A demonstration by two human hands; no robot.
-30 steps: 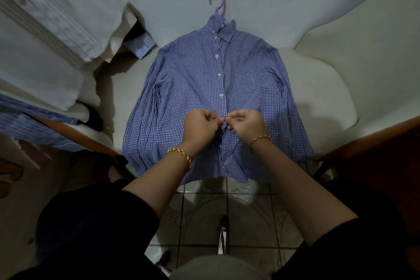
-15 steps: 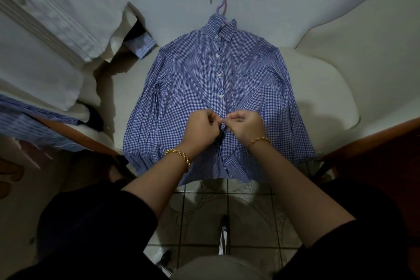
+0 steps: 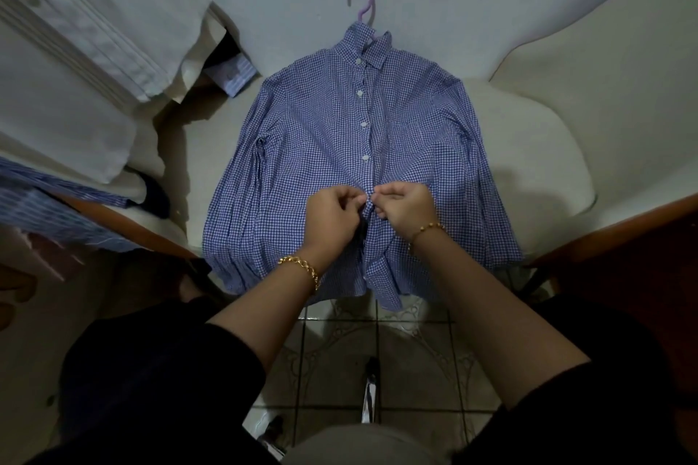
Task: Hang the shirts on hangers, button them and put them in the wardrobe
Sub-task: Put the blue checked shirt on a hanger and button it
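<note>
My blue-and-white gingham shirt [image 3: 321, 132] lies flat and front up on the pale cushion [image 3: 528, 162], collar away from me and hem drooping over the near edge. The hook of its lilac hanger [image 3: 360, 2] pokes out of the collar. Four white buttons are fastened. Below them my left hand [image 3: 332, 217] and right hand [image 3: 406, 208] pinch the placket edges together.

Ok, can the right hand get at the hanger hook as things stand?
Probably yes: the hanger hook lies bare beyond the collar, nothing over it. But the right hand pinches the front of the checked shirt, so it must let go first.
</note>
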